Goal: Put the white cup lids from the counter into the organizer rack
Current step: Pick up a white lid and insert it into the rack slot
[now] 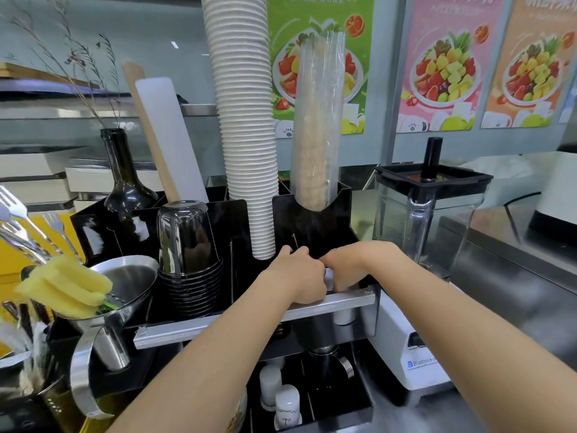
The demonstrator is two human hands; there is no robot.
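Bright, even indoor light fills the scene, with soft shadows only under the metal shelf edge (249, 317). Glare streaks the steel funnel (125, 276), the dark bottle (125, 195) and the glossy black rack (93, 232). Wide-angle distortion bends the posters (449, 64) and stretches the corners. The forks (18, 220) at the left edge are blurred.

The white cup lids (328, 281) show only as a small pale sliver between the two hands, mostly hidden by the fingers, so their count and pose cannot be told. They sit at the front right compartment of the organizer rack (315, 220), a glossy black multi-slot holder standing upright on a metal shelf, at about 12 o'clock from frame centre.
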